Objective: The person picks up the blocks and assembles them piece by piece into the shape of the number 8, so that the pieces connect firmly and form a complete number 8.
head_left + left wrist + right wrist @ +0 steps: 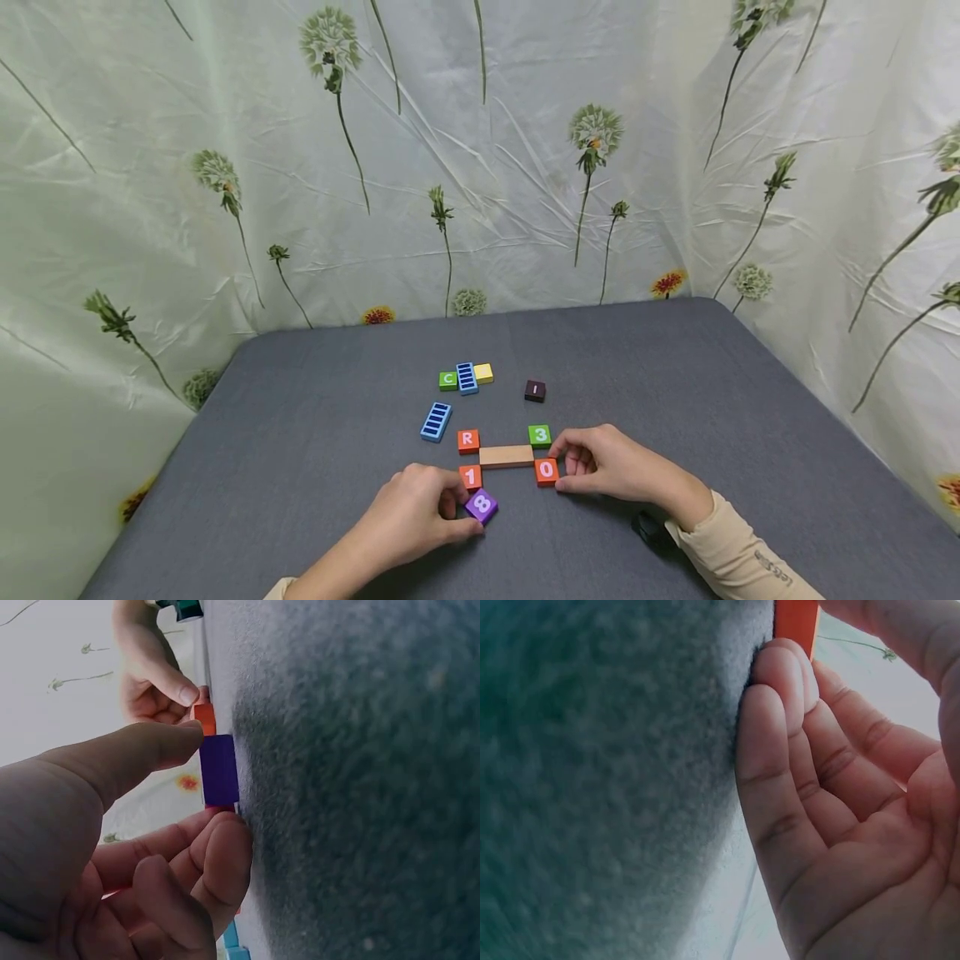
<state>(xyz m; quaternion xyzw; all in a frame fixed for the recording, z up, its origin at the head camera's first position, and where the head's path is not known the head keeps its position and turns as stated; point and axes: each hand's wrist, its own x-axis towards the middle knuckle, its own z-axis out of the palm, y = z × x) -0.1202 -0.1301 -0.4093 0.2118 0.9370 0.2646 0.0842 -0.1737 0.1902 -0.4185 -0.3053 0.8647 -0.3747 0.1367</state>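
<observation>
Flower-print cloth (510,183) hangs behind a grey table (322,425). The left hand (416,508) partly covers the 1 block (471,476) and pinches the 8 block (482,506) beside it; the right hand (611,465) grips the 0 block (546,472) by the plank (506,457). The cropped right sleeve (738,542) bears blurred lettering; blocks R (468,442), 3 (539,436) and C (447,381) read clearly.

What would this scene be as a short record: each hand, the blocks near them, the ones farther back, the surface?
Left hand: pinches purple 8 block
Right hand: pinches orange 0 block
Centre: wooden bar
By bar's left end: orange R block, orange 1 block
By bar's right end: green 3 block, orange 0 block
Farther back: green C block, blue striped block, yellow block, second blue striped block, dark block
Surface: gray tabletop
</observation>
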